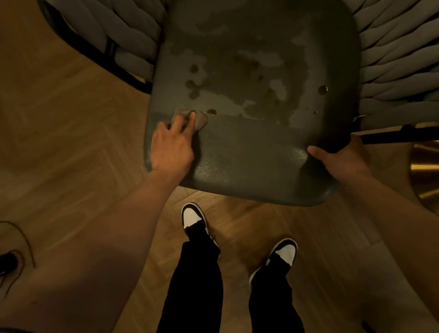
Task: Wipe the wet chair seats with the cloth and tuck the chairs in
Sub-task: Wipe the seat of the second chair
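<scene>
A dark chair seat [252, 155] fills the middle of the view, with wet patches and droplets [243, 73] across its middle and back. My left hand [172, 146] presses a small grey cloth [200, 119] flat onto the seat near its front left, fingers laid over it. The strip of seat in front of the cloth looks darker and even. My right hand [341, 157] grips the seat's front right edge, thumb on top and fingers curled under.
Padded grey woven armrests [123, 31] flank the seat on both sides, on a black frame [87, 47]. A brass-coloured round base [434, 175] stands at the right. My two feet [192, 218] stand on the wooden herringbone floor just before the chair. A dark cord [13, 247] lies lower left.
</scene>
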Available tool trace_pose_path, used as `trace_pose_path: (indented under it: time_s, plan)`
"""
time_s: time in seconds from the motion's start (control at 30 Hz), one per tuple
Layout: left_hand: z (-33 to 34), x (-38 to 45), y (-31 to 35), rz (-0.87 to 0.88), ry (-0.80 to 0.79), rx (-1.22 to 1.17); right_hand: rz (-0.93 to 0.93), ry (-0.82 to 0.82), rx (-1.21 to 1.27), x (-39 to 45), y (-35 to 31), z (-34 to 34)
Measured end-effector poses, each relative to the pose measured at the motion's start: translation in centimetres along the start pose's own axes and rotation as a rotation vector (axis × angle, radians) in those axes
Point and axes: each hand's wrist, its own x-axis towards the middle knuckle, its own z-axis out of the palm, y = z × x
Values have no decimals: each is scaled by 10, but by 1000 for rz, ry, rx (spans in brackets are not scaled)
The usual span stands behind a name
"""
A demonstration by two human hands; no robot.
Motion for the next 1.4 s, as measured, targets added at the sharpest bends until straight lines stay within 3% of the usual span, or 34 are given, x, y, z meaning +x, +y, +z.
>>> trace_pose_path:
  time_s: [0.33, 0.57, 0.67, 0.8, 1.0, 1.4]
  plan:
    - [14, 15, -70, -68, 89, -83, 43, 11, 2, 2, 0, 1]
    - [4, 24, -100, -237, 153, -273, 71, 18, -26, 3, -1, 3]
    - [4, 29, -81, -161, 159, -315, 82, 15, -21, 2, -1, 1]
    - [4, 32, -51, -197, 121, -334, 63, -11, 4, 1, 2, -2]
    - [-6, 21, 25, 2, 92, -307, 62, -106, 97, -7, 0, -15]
    - [-19, 19, 162, 61, 41, -295, 109, -197, 322, 27, 25, -29]
